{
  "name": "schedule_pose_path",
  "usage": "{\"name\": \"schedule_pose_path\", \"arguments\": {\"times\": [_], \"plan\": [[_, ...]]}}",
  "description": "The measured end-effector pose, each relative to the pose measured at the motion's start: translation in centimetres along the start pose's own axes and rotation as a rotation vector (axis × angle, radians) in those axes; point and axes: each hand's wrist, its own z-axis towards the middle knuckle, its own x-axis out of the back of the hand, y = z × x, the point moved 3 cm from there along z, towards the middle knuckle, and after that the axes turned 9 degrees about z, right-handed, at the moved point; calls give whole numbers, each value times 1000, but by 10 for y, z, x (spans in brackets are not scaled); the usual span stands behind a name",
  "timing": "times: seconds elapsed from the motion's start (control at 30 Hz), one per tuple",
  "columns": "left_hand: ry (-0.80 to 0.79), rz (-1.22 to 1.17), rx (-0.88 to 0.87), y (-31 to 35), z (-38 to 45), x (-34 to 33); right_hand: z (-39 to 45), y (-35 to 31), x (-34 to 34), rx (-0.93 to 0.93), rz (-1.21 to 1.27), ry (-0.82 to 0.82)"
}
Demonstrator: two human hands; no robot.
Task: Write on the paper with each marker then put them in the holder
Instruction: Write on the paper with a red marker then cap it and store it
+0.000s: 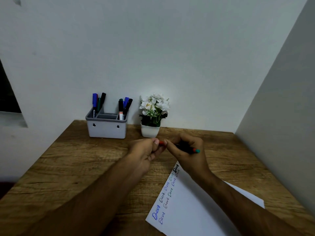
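My right hand [187,150] grips a dark marker [186,148] with a red band and teal end pointing right. My left hand [146,150] pinches the marker's red cap [162,143] at its left end, above the middle of the wooden desk [76,164]. The two hands meet there. The white paper [190,210] lies at the lower right, with two rows of words written in blue, green and black ink. The grey holder [106,127] stands at the back of the desk with several markers [125,106] upright in its left and right compartments.
A small white pot of white flowers [153,114] stands just right of the holder, close behind my hands. A wall panel [281,116] borders the desk on the right. The desk's left edge runs diagonally toward me.
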Motion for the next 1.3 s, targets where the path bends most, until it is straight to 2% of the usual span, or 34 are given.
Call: {"name": "schedule_pose_path", "arguments": {"times": [0.17, 0.3, 0.37, 0.43, 0.6, 0.7, 0.83, 0.93, 1.03, 1.13, 1.3], "plan": [[81, 3, -57, 6, 1, 3, 2, -7, -12, -2, 4, -35], [204, 23, -159, 22, -4, 15, -6, -8, -23, -9, -108, -252], [275, 57, -280, 35, -4, 27, -8, -7, -27, -30, -173, -384], [318, 139, -419, 47, -4, 37, -10, -10, -33, -76, -143, -438], [255, 336, -705, 64, -18, 42, 9, -15, -53, -150, -116, -233], [233, 432, -817, 73, -24, 46, 25, -15, -72, -187, -87, -191], [273, 611, -866, 87, -22, 72, 50, -14, -100, -180, -94, -167], [290, 653, -865, 101, -19, 96, 71, -16, -128, -153, -92, -150], [368, 684, -936, 124, -17, 116, 90, -16, -159, -129, -76, -141], [438, 729, -1029, 155, -10, 131, 111, -18, -187, -29, -93, -92], [478, 826, -1095, 193, 16, 144, 145, -11, -219, -2, -109, -44]]}}
